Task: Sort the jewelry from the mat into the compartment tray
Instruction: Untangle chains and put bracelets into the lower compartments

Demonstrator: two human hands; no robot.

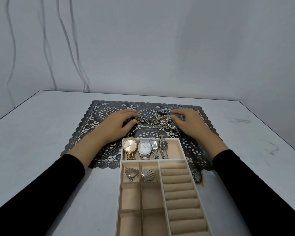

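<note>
1. Pale grey tabletop [41, 150] is being shown carrying everything, and the compartment tray [120, 176] is being seen at its near edge, with the tray's far end lying over the mat [194, 147].
2. Down the tray's right side, a column of ring rolls [180, 193] is being shown running from near to far.
3. Two silver leaf brooches [130, 173] are being kept in the two small compartments left of the rolls, one in each.
4. Four watches are being held side by side in the wide far compartment: a gold watch [129, 145] at the left, then three silver watches [144, 147].
5. The dark lace mat is being seen spread towards the tabletop's far edge.
6. The left hand [116, 124] is being rested left of the mat's middle, and the end of a chain [145, 120] is being pinched between its thumb and curled fingertips.
7. The right hand [191, 123] is being held curled over the jewelry pile [163, 120] at the mat's middle, its fingertips touching the pile. Whether anything is being gripped cannot be told.
8. Loose rings [95, 111] are being seen along the mat's far edge.
9. A grey wall [160, 48] is being shown behind, with cables [71, 48] hanging at its left.
</note>
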